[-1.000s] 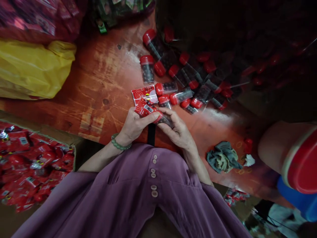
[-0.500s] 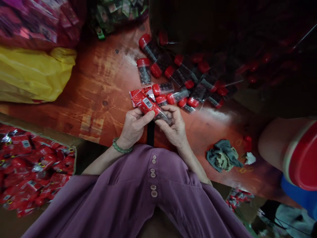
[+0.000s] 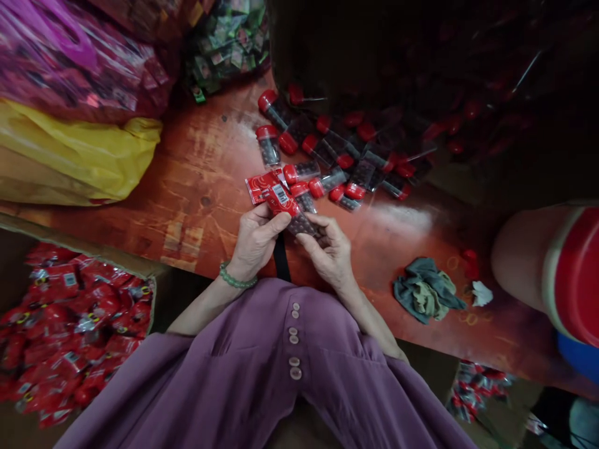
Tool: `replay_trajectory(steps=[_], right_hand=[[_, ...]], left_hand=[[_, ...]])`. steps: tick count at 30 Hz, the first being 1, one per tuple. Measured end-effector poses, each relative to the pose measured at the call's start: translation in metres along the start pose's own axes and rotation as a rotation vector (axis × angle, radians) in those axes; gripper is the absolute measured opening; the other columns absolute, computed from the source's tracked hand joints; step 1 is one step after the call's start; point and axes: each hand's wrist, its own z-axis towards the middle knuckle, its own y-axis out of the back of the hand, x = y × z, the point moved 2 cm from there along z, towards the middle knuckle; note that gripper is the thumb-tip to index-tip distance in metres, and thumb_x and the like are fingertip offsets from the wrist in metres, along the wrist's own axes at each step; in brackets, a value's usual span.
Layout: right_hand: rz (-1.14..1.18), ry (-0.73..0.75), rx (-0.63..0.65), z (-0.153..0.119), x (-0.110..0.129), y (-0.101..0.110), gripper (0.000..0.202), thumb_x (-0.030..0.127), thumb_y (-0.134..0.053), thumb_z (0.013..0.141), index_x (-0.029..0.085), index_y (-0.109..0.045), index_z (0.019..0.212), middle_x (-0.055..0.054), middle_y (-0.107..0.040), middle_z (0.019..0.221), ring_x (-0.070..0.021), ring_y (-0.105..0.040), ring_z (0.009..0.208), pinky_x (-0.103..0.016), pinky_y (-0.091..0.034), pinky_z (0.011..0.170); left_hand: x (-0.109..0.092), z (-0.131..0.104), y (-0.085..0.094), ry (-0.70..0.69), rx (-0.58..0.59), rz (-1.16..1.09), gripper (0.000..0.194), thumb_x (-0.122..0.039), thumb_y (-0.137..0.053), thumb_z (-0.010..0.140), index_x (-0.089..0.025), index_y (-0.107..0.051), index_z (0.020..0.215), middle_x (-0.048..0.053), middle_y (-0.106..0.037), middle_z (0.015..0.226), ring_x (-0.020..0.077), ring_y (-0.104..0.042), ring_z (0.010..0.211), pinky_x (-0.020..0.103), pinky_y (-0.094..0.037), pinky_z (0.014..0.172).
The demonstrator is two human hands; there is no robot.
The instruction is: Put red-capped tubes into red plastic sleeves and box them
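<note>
1. Far left, below the desk edge: an open carton filled with red packets, loosely heaped.
2. Upper left on the desk: a yellow plastic bag, with a pink patterned bag lying over its top edge.
3. Top centre: a heap of small green packets, well apart from the hands.
4. Left hand, green bead bracelet at the wrist: fingers curled, thumb laid across a red wrapper with a white barcode label. The hand is closed on the wrapper, just above the near edge of the desk.
5. Behind the held wrapper, flat on the desk: a second red wrapper, touching or just beside the held one; cannot tell which.
6. Right hand: fingers bent round a clear tube of dark round pieces. The tube's upper end goes into the red wrapper; its cap is hidden. Both hands meet at this one item.
7. Beyond the hands: a pile of red-capped tubes, lying on their sides, running back into deep shadow.
8. Right of the hands on the desk: a crumpled grey-green cloth, with a small white scrap just beside it.
9. Far right: another person's arm in a red sleeve.
</note>
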Motion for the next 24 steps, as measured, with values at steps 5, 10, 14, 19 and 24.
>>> replay_trajectory(steps=[5, 10, 14, 19, 24], right_hand=[[-0.124, 0.181, -0.094, -0.003, 0.003, -0.001, 0.028, 0.029, -0.068, 0.092, 0.027, -0.065, 0.119, -0.004, -0.075, 0.109, -0.0174, -0.073, 0.096, -0.035, -0.062, 0.088], [0.052, 0.075, -0.061, -0.002, -0.004, -0.008, 0.036, 0.035, -0.07, 0.091, 0.03, -0.062, 0.126, -0.002, -0.074, 0.107, -0.0149, -0.074, 0.09, -0.032, -0.063, 0.085], [0.223, -0.018, 0.081, 0.001, -0.008, -0.012, 0.054, 0.04, -0.07, 0.09, 0.033, -0.05, 0.139, -0.001, -0.074, 0.109, -0.0137, -0.074, 0.086, -0.032, -0.065, 0.081], [0.233, 0.011, 0.061, 0.003, -0.012, -0.01, 0.032, 0.038, -0.076, 0.085, 0.029, -0.064, 0.114, -0.001, -0.074, 0.114, -0.015, -0.075, 0.091, -0.033, -0.065, 0.083], [0.198, 0.116, 0.056, 0.0, -0.013, -0.019, 0.027, 0.039, -0.08, 0.081, 0.026, -0.063, 0.097, 0.0, -0.077, 0.102, -0.0147, -0.075, 0.082, -0.028, -0.063, 0.072]], left_hand=[[0.007, -0.008, -0.003, 0.0, 0.005, 0.016, 0.031, -0.044, -0.091, 0.061, -0.021, -0.079, 0.079, 0.001, -0.078, 0.078, 0.0145, -0.071, 0.072, 0.03, -0.058, 0.081], [0.01, -0.012, -0.001, 0.051, -0.009, 0.024, 0.034, -0.044, -0.093, 0.059, -0.018, -0.078, 0.077, 0.002, -0.077, 0.075, 0.0145, -0.071, 0.07, 0.029, -0.057, 0.077], [0.005, -0.012, -0.002, 0.047, 0.0, -0.045, 0.039, -0.049, -0.091, 0.06, -0.017, -0.077, 0.079, 0.006, -0.078, 0.08, 0.0228, -0.075, 0.085, 0.037, -0.059, 0.085], [0.004, -0.018, -0.003, 0.132, -0.002, -0.063, 0.034, -0.046, -0.09, 0.062, -0.017, -0.076, 0.071, 0.004, -0.077, 0.073, 0.0197, -0.074, 0.073, 0.034, -0.061, 0.078], [0.003, -0.031, 0.005, 0.143, 0.006, 0.027, 0.034, -0.048, -0.088, 0.064, -0.017, -0.078, 0.071, 0.007, -0.079, 0.081, 0.021, -0.075, 0.08, 0.034, -0.06, 0.084]])
